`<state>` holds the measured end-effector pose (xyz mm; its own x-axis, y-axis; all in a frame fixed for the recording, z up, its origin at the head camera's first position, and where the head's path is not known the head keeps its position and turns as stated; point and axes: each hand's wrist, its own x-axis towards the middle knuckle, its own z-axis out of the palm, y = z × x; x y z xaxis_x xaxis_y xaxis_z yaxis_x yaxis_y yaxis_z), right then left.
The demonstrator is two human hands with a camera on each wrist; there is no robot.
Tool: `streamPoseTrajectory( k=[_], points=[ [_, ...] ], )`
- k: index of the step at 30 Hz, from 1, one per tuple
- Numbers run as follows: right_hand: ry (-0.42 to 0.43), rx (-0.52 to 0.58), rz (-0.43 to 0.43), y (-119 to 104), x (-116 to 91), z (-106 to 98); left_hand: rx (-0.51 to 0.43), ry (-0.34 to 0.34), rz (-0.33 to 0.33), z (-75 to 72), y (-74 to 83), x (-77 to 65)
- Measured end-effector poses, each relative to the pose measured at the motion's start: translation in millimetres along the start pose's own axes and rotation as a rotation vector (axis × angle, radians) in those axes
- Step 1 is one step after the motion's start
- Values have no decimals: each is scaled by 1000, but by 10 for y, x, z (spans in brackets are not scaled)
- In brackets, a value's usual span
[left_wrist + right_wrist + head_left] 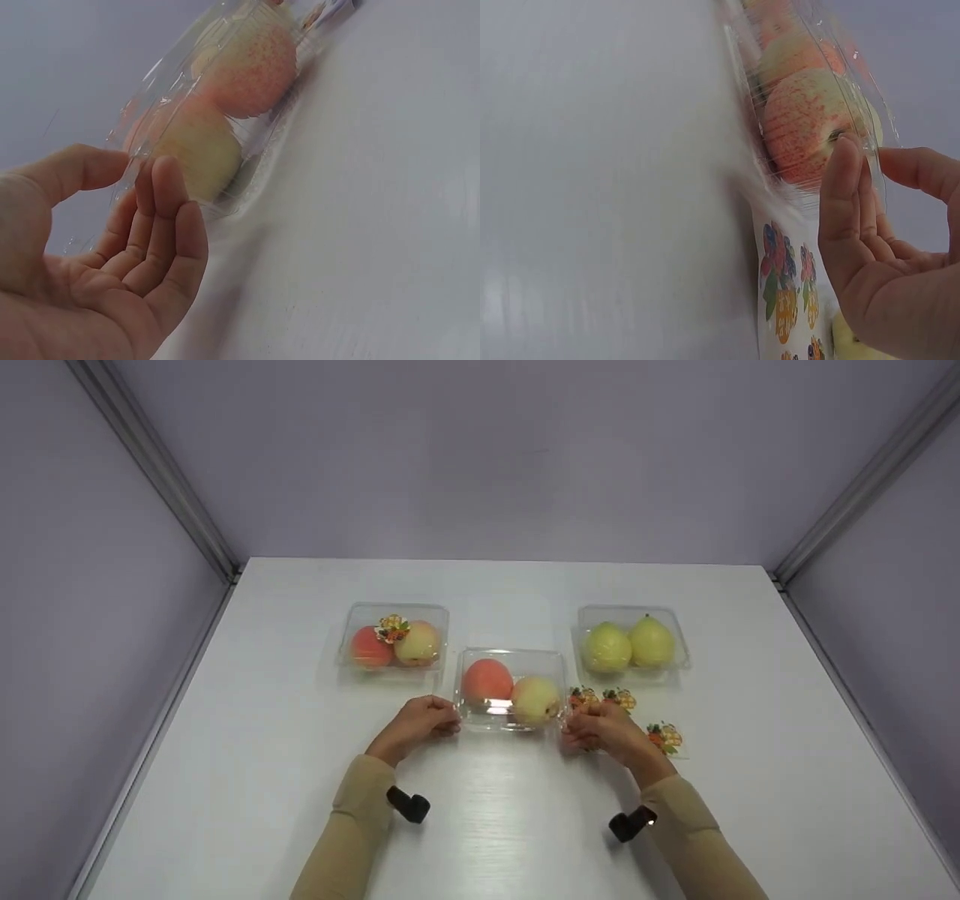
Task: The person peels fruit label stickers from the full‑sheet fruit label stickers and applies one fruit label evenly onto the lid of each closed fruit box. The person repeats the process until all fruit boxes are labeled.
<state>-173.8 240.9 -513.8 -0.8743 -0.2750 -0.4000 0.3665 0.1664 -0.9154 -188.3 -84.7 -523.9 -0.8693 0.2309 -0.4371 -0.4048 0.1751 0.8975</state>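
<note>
A clear plastic fruit box (517,655) with two rounded red-and-yellow fruits inside lies in the middle of the table. My left hand (421,723) pinches the rim at its near left corner between thumb and fingertips. At the opposite side, my right hand (602,729) pinches the rim at the near right corner. The left wrist view shows one fruit (199,154) through the plastic close to the left fingers. In the right wrist view, a speckled fruit (802,124) sits behind the plastic by the right fingertips. The lid lies over the fruits.
A sheet of fruit stickers (664,737) lies partly under my right hand. Behind to the left is another box (360,619) of two fruits, with a sticker (392,628) on its lid. A box (600,616) holding two green pears (651,642) stands back right. Walls border the table.
</note>
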Motion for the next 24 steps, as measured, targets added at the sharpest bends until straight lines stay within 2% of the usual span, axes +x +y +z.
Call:
streamPoseTrajectory(
  k=[9,24],
  points=[
    [-80,33,-2,-12,-51,-62,-14,-120,17,-49,-1,-35],
    [-183,-31,-8,22,-36,-150,74,-228,23,-117,-19,-36]
  ],
)
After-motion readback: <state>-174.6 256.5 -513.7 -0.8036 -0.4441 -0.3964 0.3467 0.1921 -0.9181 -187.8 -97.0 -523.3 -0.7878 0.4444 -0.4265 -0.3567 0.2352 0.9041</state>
